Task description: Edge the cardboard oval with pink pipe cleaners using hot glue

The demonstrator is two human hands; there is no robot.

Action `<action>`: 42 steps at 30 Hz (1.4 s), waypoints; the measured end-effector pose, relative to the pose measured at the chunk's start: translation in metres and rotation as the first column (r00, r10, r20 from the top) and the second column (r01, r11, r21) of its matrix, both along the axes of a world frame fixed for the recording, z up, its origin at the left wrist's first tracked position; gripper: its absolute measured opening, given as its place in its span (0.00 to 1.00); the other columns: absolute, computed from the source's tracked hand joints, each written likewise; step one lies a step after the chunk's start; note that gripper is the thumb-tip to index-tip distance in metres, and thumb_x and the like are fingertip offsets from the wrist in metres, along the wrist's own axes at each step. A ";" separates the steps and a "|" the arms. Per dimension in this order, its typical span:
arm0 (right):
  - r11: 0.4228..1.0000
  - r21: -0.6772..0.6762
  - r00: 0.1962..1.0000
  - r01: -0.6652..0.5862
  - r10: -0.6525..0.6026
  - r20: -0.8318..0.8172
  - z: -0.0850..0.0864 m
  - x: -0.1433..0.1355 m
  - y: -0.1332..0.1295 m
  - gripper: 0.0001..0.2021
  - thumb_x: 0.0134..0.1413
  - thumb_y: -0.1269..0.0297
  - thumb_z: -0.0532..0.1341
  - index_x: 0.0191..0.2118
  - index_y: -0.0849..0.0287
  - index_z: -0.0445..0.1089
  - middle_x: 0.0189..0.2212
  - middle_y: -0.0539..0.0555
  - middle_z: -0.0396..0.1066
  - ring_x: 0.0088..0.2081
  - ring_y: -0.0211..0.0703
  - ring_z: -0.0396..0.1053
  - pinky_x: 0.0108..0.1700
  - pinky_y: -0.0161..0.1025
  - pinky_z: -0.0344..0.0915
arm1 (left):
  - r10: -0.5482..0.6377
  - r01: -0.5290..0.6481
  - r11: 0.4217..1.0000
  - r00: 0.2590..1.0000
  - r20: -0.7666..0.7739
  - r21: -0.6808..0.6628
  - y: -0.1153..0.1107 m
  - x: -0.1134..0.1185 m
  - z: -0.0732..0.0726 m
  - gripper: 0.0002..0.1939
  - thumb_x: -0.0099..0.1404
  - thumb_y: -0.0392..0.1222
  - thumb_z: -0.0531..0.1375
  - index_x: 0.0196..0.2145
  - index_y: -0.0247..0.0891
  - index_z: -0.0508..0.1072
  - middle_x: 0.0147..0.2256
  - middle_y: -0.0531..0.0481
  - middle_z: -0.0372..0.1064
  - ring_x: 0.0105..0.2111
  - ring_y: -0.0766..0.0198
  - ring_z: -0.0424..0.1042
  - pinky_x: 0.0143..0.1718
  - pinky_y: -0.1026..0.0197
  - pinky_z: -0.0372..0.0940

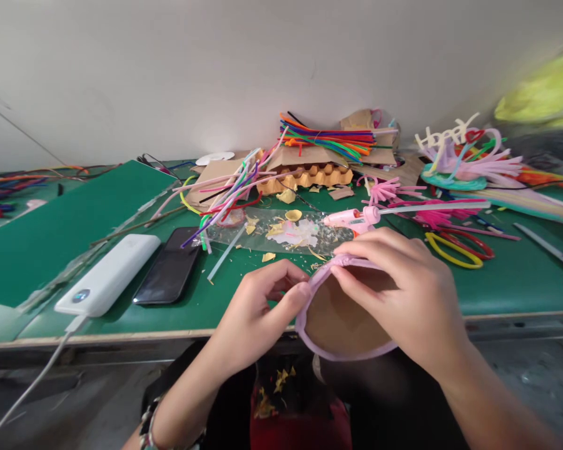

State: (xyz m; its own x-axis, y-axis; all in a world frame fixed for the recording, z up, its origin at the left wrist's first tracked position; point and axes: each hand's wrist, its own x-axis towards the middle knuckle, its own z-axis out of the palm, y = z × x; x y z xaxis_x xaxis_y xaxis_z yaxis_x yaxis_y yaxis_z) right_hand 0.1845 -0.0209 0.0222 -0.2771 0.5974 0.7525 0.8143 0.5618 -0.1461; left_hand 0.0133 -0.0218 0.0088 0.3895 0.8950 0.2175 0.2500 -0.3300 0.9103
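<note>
A round brown cardboard disc [349, 312] with a lilac pipe-cleaner rim [342, 356] is held up at the table's front edge. My left hand [263, 312] pinches the rim on its upper left side. On the top of the rim, the thumb and fingers of my right hand [403, 290] press the lilac strip, and this hand covers the disc's right side. Just beyond my right hand lies a pink glue gun [354, 218] with a clear glue stick [431, 207] in its back end.
A white power bank [110, 272] with a cable and a black phone [169, 265] lie left. Pipe-cleaner bundles [328, 137], an egg carton [304, 177] and scraps stand behind. Yellow [453, 251] and red loops and a cutter [547, 247] are right.
</note>
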 end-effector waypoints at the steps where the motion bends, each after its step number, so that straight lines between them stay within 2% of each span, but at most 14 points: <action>1: 1.000 -0.014 1.000 -0.019 0.019 0.005 0.001 -0.001 -0.001 0.02 0.49 0.68 0.60 0.28 0.58 0.67 0.28 0.49 0.72 0.31 0.37 0.69 0.33 0.36 0.58 | -0.014 0.014 1.000 1.000 -0.014 -0.004 0.000 0.000 0.000 0.08 0.61 0.39 0.52 0.28 0.35 0.67 0.22 0.56 0.63 0.22 0.72 0.62 0.22 0.72 0.58; 5: 0.994 -0.075 0.995 -0.079 0.083 0.055 0.001 -0.004 -0.004 0.02 0.49 0.69 0.60 0.28 0.59 0.68 0.26 0.48 0.71 0.29 0.34 0.68 0.31 0.35 0.55 | -0.021 0.030 0.998 0.990 -0.140 0.061 0.000 0.002 -0.002 0.07 0.59 0.37 0.53 0.28 0.34 0.69 0.22 0.56 0.64 0.22 0.72 0.61 0.24 0.72 0.56; 8: 0.991 -0.083 0.989 -0.104 0.112 0.093 -0.001 -0.006 -0.004 0.01 0.49 0.69 0.60 0.29 0.59 0.69 0.27 0.47 0.71 0.29 0.34 0.68 0.32 0.36 0.54 | 0.057 -0.024 0.990 0.970 -0.237 0.140 0.001 0.003 -0.005 0.09 0.58 0.36 0.54 0.22 0.34 0.68 0.18 0.57 0.59 0.19 0.73 0.56 0.20 0.71 0.51; 10: 0.990 -0.077 0.985 -0.119 0.127 0.116 -0.002 -0.007 -0.003 0.01 0.49 0.68 0.60 0.30 0.59 0.69 0.27 0.47 0.71 0.30 0.34 0.68 0.33 0.36 0.54 | 0.080 -0.043 0.988 0.966 -0.248 0.152 0.002 0.003 -0.006 0.10 0.57 0.35 0.54 0.20 0.34 0.66 0.17 0.58 0.56 0.18 0.74 0.53 0.20 0.70 0.49; 17: 0.995 -0.016 0.990 -0.103 0.104 0.090 -0.002 -0.007 -0.004 0.08 0.51 0.69 0.58 0.39 0.58 0.68 0.37 0.53 0.69 0.32 0.34 0.67 0.37 0.37 0.56 | 0.072 -0.073 0.997 0.986 -0.153 -0.001 0.002 0.004 -0.005 0.13 0.58 0.38 0.52 0.17 0.35 0.60 0.16 0.58 0.54 0.18 0.73 0.54 0.18 0.71 0.49; 23: 0.994 0.069 0.991 -0.089 0.082 0.109 -0.004 -0.009 -0.009 0.04 0.53 0.71 0.57 0.32 0.57 0.68 0.29 0.48 0.70 0.31 0.33 0.66 0.35 0.37 0.53 | 0.079 -0.087 0.987 0.995 -0.067 -0.136 0.001 0.005 -0.006 0.09 0.58 0.40 0.50 0.22 0.37 0.62 0.17 0.58 0.58 0.17 0.71 0.59 0.18 0.70 0.53; 26: 0.992 0.116 0.992 -0.055 0.041 0.122 -0.006 -0.011 -0.010 0.03 0.53 0.71 0.57 0.32 0.57 0.68 0.28 0.47 0.71 0.30 0.32 0.66 0.35 0.37 0.51 | 0.104 -0.110 0.987 0.993 -0.052 -0.121 0.001 0.006 -0.006 0.07 0.58 0.40 0.50 0.24 0.37 0.64 0.17 0.57 0.59 0.17 0.70 0.61 0.18 0.70 0.55; 31: 0.992 0.117 0.993 -0.047 0.033 0.118 -0.008 -0.013 -0.010 0.03 0.53 0.71 0.57 0.32 0.58 0.68 0.29 0.46 0.71 0.30 0.32 0.67 0.35 0.37 0.49 | 0.178 -0.185 0.981 0.979 -0.103 -0.061 -0.001 0.008 -0.004 0.08 0.55 0.38 0.51 0.20 0.37 0.62 0.15 0.57 0.58 0.16 0.70 0.62 0.17 0.70 0.54; 38: 0.989 0.141 0.996 -0.035 0.022 0.092 -0.007 -0.011 -0.006 0.04 0.52 0.72 0.58 0.32 0.58 0.69 0.28 0.47 0.70 0.28 0.32 0.64 0.34 0.39 0.49 | 0.070 -0.048 0.970 0.994 0.082 -0.240 0.001 0.008 -0.009 0.11 0.59 0.45 0.53 0.24 0.36 0.63 0.18 0.57 0.61 0.17 0.69 0.68 0.18 0.70 0.60; 42: 0.984 0.175 0.999 -0.018 0.013 0.032 -0.003 -0.010 -0.010 0.03 0.51 0.69 0.59 0.30 0.56 0.70 0.30 0.51 0.68 0.29 0.35 0.62 0.35 0.40 0.52 | 0.077 -0.028 0.955 0.985 0.155 -0.295 0.002 0.008 -0.010 0.11 0.59 0.45 0.53 0.24 0.36 0.63 0.18 0.57 0.61 0.17 0.69 0.69 0.18 0.70 0.63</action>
State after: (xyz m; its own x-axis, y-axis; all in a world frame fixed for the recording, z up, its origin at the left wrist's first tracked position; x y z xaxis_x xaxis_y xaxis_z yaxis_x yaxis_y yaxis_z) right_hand 0.1744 -0.0310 0.0188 -0.3101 0.4523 0.8362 0.8079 0.5891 -0.0191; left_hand 0.0211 -0.0200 -0.0007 0.3211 0.9470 0.0018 0.1002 -0.0359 0.9943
